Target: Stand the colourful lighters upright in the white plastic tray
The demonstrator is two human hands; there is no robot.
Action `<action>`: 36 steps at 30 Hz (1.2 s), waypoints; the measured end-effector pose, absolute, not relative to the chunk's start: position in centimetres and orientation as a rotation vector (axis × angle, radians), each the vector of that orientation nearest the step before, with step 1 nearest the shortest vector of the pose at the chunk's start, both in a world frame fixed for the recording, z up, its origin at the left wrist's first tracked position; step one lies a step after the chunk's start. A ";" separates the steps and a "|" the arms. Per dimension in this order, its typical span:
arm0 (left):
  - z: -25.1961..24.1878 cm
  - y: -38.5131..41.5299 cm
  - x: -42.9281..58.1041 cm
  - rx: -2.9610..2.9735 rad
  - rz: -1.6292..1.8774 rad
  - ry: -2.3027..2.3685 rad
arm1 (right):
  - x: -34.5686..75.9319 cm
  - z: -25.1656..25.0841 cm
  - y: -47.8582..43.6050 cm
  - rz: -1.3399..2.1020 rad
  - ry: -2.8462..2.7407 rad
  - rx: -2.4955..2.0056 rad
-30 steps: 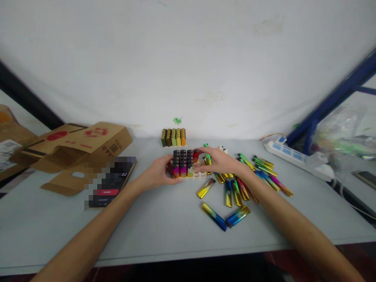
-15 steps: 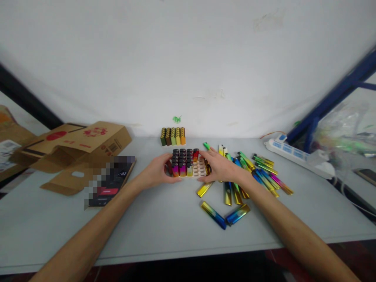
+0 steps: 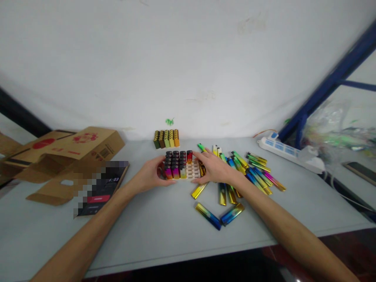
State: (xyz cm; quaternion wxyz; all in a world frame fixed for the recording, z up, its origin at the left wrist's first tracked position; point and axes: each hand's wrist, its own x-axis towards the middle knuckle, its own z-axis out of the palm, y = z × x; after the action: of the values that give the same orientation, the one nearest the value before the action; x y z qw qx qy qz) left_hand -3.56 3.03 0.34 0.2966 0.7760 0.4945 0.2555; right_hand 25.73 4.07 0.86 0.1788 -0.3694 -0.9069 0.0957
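Upright lighters (image 3: 175, 171) with black tops fill the left rows of a white slotted tray (image 3: 193, 171); the front ones are purple, pink and pale yellow. A red lighter (image 3: 189, 158) stands at the back of the right part, where other slots are bare. My left hand (image 3: 150, 172) is curved round the tray's left end, thumb at the front edge. At the right end, my right hand (image 3: 213, 167) grips the tray between fingers at the back and thumb at the front. Loose shiny lighters (image 3: 232, 164) in gold, green and blue lie beside and under my right hand.
A block of lighters with gold tops (image 3: 166, 139) stands by the wall. Two blue-gold lighters (image 3: 208, 216) lie near the front. On the left are an opened cardboard box (image 3: 88, 143) and a phone (image 3: 102, 192); a white power strip (image 3: 290, 152) lies on the right.
The whole view has shifted slightly, so things appear a little further left. Both hands keep their places at the tray's ends; the lighters in it look the same.
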 end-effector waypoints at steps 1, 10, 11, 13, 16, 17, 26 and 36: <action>0.4 3.1 -3.6 2.057 0.669 1.299 | 25.8 0.9 4.1 0.290 -2.558 -1.037; 0.5 3.2 -3.7 2.032 0.653 1.299 | 25.8 1.6 3.6 0.332 -2.542 -1.027; 0.4 3.2 -3.7 2.023 0.660 1.295 | 25.9 1.6 3.6 0.341 -2.538 -1.029; 0.3 3.2 -3.7 2.007 0.664 1.290 | 25.9 1.5 3.6 0.378 -2.522 -1.040; 0.3 3.3 -3.7 1.985 0.680 1.269 | 26.1 1.2 3.8 0.441 -2.493 -1.047; 0.3 3.3 -3.8 1.983 0.685 1.262 | 26.1 1.1 3.8 0.454 -2.488 -1.047; 0.6 3.1 -3.8 1.949 0.655 1.245 | 26.1 1.1 3.6 0.512 -2.457 -1.037; 0.9 3.0 -3.7 1.949 0.645 1.251 | 26.0 0.8 3.5 0.365 -2.489 -1.023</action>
State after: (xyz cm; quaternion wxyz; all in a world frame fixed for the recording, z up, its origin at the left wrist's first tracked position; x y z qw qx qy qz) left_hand -3.71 2.97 0.87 0.3604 0.7561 0.4856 0.2504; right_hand 25.96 3.47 0.83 0.2116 -0.3681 -0.8958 0.1314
